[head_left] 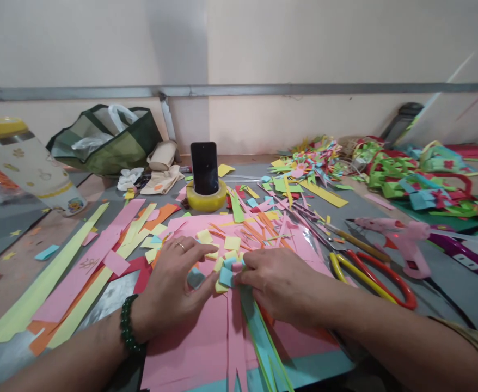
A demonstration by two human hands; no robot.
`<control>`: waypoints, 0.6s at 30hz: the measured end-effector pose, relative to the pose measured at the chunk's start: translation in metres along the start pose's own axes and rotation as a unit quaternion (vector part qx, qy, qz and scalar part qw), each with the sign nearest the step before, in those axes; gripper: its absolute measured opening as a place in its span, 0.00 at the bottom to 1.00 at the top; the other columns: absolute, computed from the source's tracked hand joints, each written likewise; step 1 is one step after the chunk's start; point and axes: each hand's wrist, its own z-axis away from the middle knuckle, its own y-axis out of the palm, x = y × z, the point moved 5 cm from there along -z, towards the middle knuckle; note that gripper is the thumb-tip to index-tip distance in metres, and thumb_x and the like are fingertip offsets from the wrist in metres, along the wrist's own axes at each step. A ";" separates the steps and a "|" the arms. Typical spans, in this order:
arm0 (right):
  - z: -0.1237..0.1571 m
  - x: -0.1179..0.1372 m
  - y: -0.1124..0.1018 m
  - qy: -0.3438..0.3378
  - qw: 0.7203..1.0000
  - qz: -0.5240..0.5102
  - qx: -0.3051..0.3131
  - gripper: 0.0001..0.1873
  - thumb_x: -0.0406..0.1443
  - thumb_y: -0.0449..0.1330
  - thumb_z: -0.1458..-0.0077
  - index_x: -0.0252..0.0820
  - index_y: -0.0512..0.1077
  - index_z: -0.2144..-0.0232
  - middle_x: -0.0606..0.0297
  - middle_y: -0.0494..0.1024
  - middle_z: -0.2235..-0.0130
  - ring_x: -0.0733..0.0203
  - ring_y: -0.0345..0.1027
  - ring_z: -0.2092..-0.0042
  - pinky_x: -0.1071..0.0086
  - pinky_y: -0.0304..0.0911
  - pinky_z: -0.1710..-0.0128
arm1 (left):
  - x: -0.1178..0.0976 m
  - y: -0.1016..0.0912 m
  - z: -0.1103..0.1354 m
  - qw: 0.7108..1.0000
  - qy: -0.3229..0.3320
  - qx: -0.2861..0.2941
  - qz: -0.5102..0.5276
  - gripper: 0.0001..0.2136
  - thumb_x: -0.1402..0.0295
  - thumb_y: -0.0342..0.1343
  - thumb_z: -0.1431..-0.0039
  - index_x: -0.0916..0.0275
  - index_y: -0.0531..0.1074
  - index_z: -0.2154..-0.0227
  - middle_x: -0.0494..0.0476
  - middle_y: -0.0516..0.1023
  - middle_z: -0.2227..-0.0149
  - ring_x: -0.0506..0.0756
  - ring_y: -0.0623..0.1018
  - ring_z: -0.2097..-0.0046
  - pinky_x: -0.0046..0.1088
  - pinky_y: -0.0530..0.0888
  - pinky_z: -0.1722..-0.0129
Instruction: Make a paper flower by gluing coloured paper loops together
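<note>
My left hand (pixel 179 277), with a ring and a dark green bead bracelet (pixel 128 324), rests over the pink paper sheets (pixel 185 354) with fingers spread. Its thumb is beside a cluster of small yellow and blue paper pieces (pixel 226 276). My right hand (pixel 282 280) is closed in a pinch at the right side of that cluster, at a small pink paper piece (pixel 237 267). Its fingertips are partly hidden. Long pink (pixel 236 332) and blue-green paper strips (pixel 263 343) run from the cluster toward me.
Scissors with red and yellow handles (pixel 380 280) and a pink glue gun (pixel 406 239) lie right. A phone (pixel 205 169) stands in a yellow tape roll (pixel 206 200). Long paper strips (pixel 55 267) and a tumbler (pixel 38 169) are left; paper scraps (pixel 312 163) pile behind.
</note>
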 end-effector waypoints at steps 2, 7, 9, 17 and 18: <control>0.000 -0.001 0.001 0.004 1.000 -0.005 0.005 0.14 0.27 0.53 0.49 0.43 0.76 0.65 0.63 0.73 0.68 0.66 0.61 0.72 0.70 0.47 0.74 | 0.007 -0.004 -0.002 1.000 -0.018 -0.019 0.004 0.09 0.67 0.54 0.42 0.60 0.70 0.59 0.56 0.72 0.65 0.57 0.71 0.61 0.37 0.66 0.58; -0.003 -0.003 0.005 0.029 0.999 -0.004 0.045 0.12 0.29 0.54 0.49 0.43 0.76 0.67 0.62 0.74 0.67 0.65 0.62 0.72 0.70 0.46 0.74 | 0.021 -0.011 -0.006 0.997 -0.046 -0.067 0.000 0.08 0.65 0.53 0.41 0.59 0.72 0.60 0.54 0.73 0.68 0.56 0.72 0.64 0.35 0.68 0.61; -0.003 0.000 0.003 0.026 0.999 0.003 0.047 0.11 0.30 0.54 0.48 0.44 0.76 0.67 0.62 0.74 0.67 0.65 0.62 0.72 0.70 0.45 0.74 | 0.027 -0.012 -0.007 0.996 -0.054 -0.077 0.001 0.09 0.64 0.53 0.41 0.60 0.73 0.61 0.54 0.72 0.69 0.56 0.72 0.65 0.34 0.68 0.63; 0.057 0.061 -0.036 -0.158 0.986 0.040 0.046 0.03 0.31 0.60 0.50 0.40 0.69 0.69 0.64 0.73 0.69 0.64 0.58 0.74 0.68 0.42 0.80 | 0.047 -0.010 -0.008 0.993 -0.053 -0.102 0.014 0.08 0.65 0.52 0.41 0.60 0.73 0.61 0.51 0.72 0.71 0.52 0.72 0.68 0.29 0.69 0.67; 0.068 0.068 -0.038 -0.188 0.980 0.033 0.048 0.04 0.33 0.62 0.50 0.40 0.68 0.72 0.66 0.72 0.71 0.65 0.56 0.75 0.68 0.43 0.80 | 0.048 -0.010 -0.008 0.993 -0.050 -0.104 0.014 0.08 0.65 0.53 0.41 0.60 0.73 0.61 0.50 0.72 0.71 0.52 0.72 0.69 0.28 0.70 0.67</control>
